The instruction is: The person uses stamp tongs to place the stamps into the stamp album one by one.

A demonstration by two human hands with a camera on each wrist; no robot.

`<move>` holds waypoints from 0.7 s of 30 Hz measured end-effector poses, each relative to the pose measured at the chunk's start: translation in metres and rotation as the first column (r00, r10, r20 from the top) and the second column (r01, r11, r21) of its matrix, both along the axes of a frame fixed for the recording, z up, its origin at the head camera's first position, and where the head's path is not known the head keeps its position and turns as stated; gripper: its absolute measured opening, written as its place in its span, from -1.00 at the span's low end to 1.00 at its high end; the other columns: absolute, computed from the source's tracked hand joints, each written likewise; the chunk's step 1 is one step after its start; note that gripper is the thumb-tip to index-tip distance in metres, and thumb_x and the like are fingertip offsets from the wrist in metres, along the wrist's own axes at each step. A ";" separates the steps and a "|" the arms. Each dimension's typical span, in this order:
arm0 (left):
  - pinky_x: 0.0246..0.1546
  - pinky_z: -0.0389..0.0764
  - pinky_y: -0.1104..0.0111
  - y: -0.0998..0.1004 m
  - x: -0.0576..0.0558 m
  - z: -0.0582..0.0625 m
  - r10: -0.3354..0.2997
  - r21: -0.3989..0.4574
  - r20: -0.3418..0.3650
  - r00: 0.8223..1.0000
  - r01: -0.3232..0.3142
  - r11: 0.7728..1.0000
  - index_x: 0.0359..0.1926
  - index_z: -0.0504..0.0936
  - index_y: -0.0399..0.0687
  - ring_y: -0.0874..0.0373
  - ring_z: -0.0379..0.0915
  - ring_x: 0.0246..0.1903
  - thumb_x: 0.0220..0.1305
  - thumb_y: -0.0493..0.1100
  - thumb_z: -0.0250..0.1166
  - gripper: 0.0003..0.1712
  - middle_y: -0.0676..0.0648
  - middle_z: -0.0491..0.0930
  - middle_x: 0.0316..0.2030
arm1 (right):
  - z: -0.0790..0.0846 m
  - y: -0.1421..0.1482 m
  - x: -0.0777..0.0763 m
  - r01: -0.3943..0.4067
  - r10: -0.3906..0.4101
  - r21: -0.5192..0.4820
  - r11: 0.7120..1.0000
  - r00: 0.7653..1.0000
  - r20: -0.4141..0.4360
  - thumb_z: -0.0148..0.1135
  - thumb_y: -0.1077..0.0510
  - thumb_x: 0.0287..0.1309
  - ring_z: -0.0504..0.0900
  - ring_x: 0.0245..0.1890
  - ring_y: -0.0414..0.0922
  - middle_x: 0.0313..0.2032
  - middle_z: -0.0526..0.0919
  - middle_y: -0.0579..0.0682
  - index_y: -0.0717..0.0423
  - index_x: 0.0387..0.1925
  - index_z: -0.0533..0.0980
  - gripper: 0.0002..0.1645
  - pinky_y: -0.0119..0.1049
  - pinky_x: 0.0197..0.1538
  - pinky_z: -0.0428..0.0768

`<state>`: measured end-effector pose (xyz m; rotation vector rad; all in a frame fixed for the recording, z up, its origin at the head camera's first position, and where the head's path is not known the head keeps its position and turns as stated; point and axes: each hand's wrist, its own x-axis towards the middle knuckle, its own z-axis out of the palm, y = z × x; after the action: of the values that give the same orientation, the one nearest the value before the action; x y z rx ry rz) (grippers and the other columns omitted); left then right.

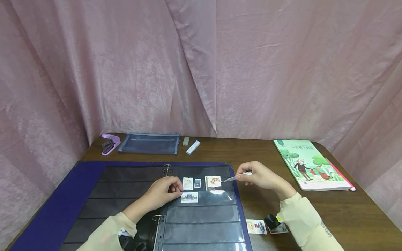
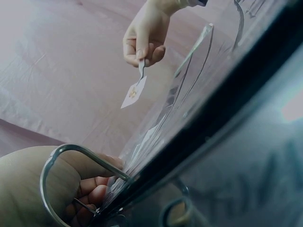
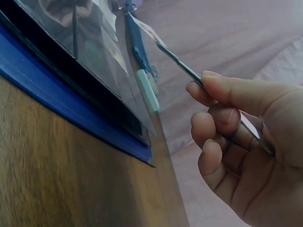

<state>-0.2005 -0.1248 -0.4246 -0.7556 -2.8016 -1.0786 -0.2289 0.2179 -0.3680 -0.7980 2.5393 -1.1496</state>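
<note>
My right hand [image 1: 255, 175] pinches metal tweezers [image 3: 182, 66] between thumb and index finger, the other fingers loosely curled. A white stamp with an orange-brown picture [image 2: 134, 92] is in the tweezers' tip, over the upper right pockets of an open stamp album [image 1: 204, 213]. My left hand [image 1: 165, 190] is at the page's inner side, thumb and fingertips pinching the edge of a clear pocket strip [image 2: 124, 165]. Beside those fingertips, a pale stamp [image 1: 188, 183] and a small blue stamp [image 1: 197, 183] sit in the top area, with a building stamp [image 1: 189, 197] below.
Metal binder rings [image 1: 158, 218] stand along the album's spine. Two loose stamps, one a colourful stamp [image 1: 256, 226], lie right of the album. Behind it are a purple stapler [image 1: 114, 141], a blue mesh pouch [image 1: 149, 144] and a white box [image 1: 193, 147]. A green book [image 1: 311, 164] lies at right.
</note>
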 end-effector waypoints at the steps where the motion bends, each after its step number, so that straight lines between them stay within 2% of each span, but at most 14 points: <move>1: -0.42 0.40 0.54 0.000 0.000 0.000 -0.001 -0.002 0.003 1.000 0.001 1.000 -0.48 0.50 0.22 0.40 0.32 -0.48 -0.01 -0.13 0.36 -0.83 0.26 0.42 -0.52 | -0.001 -0.001 -0.001 0.000 0.000 0.003 1.000 1.000 -0.003 0.15 0.09 0.13 0.51 -0.60 -0.09 -0.51 0.54 0.15 0.26 -0.42 0.51 -0.74 -0.27 -0.52 0.52; 6: -0.40 0.40 0.53 0.000 -0.001 0.001 -0.010 -0.014 0.020 1.000 0.010 1.000 -0.47 0.53 0.24 0.41 0.31 -0.47 0.02 -0.11 0.33 -0.87 0.28 0.44 -0.52 | -0.006 -0.008 -0.005 -0.012 0.012 0.011 1.000 1.000 -0.010 0.16 0.10 0.12 0.52 -0.60 -0.05 -0.52 0.55 0.21 0.24 -0.42 0.53 -0.76 -0.29 -0.52 0.52; 13: -0.40 0.39 0.53 0.001 0.000 0.002 -0.016 -0.024 0.008 1.000 0.016 1.000 -0.47 0.54 0.23 0.40 0.31 -0.47 0.04 -0.12 0.32 -0.88 0.28 0.43 -0.52 | -0.006 -0.014 -0.007 -0.024 0.024 0.014 1.000 1.000 0.010 0.15 0.11 0.12 0.52 -0.60 -0.06 -0.52 0.57 0.21 0.24 -0.39 0.55 -0.77 -0.30 -0.52 0.52; 21: -0.41 0.39 0.54 0.001 0.002 0.002 -0.012 -0.019 0.002 1.000 0.012 1.000 -0.48 0.53 0.24 0.39 0.31 -0.47 0.03 -0.12 0.33 -0.87 0.28 0.43 -0.53 | -0.010 -0.021 -0.007 -0.031 0.031 0.005 1.000 0.999 -0.024 0.15 0.13 0.12 0.49 -0.62 -0.10 -0.57 0.54 0.19 0.25 -0.42 0.54 -0.78 -0.34 -0.55 0.49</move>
<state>-0.1987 -0.1241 -0.4222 -0.7746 -2.8163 -1.0558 -0.2359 0.1967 -0.3777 -0.8525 2.5390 -1.1307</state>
